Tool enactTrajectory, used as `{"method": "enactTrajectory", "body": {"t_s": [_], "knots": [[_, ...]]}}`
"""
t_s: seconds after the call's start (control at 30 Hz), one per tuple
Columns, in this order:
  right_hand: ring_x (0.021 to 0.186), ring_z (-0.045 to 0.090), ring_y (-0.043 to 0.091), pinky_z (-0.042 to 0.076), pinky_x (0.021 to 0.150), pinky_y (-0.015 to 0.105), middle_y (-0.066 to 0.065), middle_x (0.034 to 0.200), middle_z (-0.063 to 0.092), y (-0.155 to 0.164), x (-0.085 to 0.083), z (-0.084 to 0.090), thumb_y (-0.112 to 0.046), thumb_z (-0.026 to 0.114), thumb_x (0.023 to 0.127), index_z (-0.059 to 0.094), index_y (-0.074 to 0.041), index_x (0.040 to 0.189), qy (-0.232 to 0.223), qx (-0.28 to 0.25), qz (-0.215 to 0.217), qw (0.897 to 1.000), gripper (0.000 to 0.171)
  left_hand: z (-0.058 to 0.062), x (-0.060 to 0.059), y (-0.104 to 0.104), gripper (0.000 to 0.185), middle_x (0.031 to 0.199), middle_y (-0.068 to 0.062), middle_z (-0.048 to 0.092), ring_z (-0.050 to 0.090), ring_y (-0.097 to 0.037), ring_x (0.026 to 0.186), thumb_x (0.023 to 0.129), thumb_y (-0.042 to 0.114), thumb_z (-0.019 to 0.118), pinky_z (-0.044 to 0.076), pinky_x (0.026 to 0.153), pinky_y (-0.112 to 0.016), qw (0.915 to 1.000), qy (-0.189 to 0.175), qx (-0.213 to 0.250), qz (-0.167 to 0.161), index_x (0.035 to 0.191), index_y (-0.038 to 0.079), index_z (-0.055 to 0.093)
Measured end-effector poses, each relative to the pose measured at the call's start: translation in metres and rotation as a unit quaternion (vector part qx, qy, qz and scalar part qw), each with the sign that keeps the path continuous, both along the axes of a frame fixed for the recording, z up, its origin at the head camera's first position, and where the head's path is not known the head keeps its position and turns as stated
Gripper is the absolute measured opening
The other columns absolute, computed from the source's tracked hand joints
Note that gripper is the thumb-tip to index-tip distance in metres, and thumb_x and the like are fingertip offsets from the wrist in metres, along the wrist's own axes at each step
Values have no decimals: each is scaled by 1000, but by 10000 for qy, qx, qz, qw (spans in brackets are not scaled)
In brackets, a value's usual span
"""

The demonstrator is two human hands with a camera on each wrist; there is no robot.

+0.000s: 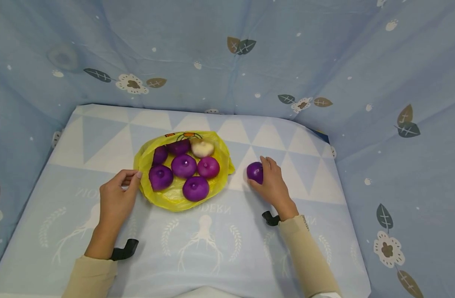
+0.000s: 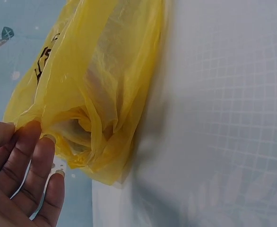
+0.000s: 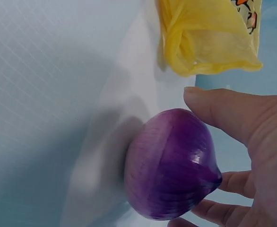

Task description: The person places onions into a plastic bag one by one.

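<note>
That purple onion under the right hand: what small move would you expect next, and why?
Probably lifting it toward the yellow bag. The right hand curls around the lone purple onion on the cloth, while the left hand pinches the bag's edge beside the other onions.

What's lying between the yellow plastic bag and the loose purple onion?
Nothing: head view shows bare patterned tablecloth between the yellow plastic bag and the loose purple onion in the right hand.
</note>
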State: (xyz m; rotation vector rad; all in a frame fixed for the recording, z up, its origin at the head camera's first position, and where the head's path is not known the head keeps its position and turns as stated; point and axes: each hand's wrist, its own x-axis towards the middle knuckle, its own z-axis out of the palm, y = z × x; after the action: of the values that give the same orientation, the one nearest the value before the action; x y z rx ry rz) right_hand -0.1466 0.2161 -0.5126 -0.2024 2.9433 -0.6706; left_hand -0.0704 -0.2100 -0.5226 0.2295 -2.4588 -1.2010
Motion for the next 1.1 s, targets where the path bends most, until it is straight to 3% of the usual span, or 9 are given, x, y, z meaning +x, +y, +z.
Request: {"method": "enactTrajectory", "body": {"t_s": [0.13,0.37,0.57,0.77,1.0,1.1], "knots": [[143,37,44,42,109,63,22,160,33,0,1,-4,-32,81,93,31,-6,162,0,-80,-63,9999,89,0,0,0,18,95,-12,77,62,-9,81,102,17,71,41,66,-11,10000,41,30,-10,108,1,76],[142,38,43,41,110,61,22,158,36,1,3,-7,-27,78,93,36,-5,159,8,-173,-123,9998,81,0,0,1,19,96,-12,77,64,-16,82,103,18,70,41,68,-11,10000,-31,9,8,110,1,75],[138,43,44,44,108,62,23,154,40,2,4,-9,-23,80,93,46,-1,151,145,-203,-124,9996,71,1,0,1,19,96,-11,77,62,-11,83,103,18,70,42,68,-12,9999,-87,34,40,110,1,75],[137,46,44,42,110,60,24,153,43,2,4,-11,-21,83,91,43,-1,151,78,-267,-116,9995,75,1,0,2,17,96,-11,77,59,-1,82,101,17,73,41,68,-11,10000,2,72,29,109,3,77],[134,50,43,41,112,58,25,148,48,1,4,-15,-21,84,90,43,0,150,213,-156,-91,9996,76,1,-1,2,17,95,-11,77,62,-10,82,101,16,72,41,67,-13,10000,51,2,44,109,2,76],[134,50,42,42,111,58,26,147,49,0,5,-15,-23,84,90,43,1,150,228,-123,-135,9996,77,0,-1,2,17,95,-11,77,61,-6,82,102,16,71,41,67,-14,10000,48,-15,33,109,1,76]]}}
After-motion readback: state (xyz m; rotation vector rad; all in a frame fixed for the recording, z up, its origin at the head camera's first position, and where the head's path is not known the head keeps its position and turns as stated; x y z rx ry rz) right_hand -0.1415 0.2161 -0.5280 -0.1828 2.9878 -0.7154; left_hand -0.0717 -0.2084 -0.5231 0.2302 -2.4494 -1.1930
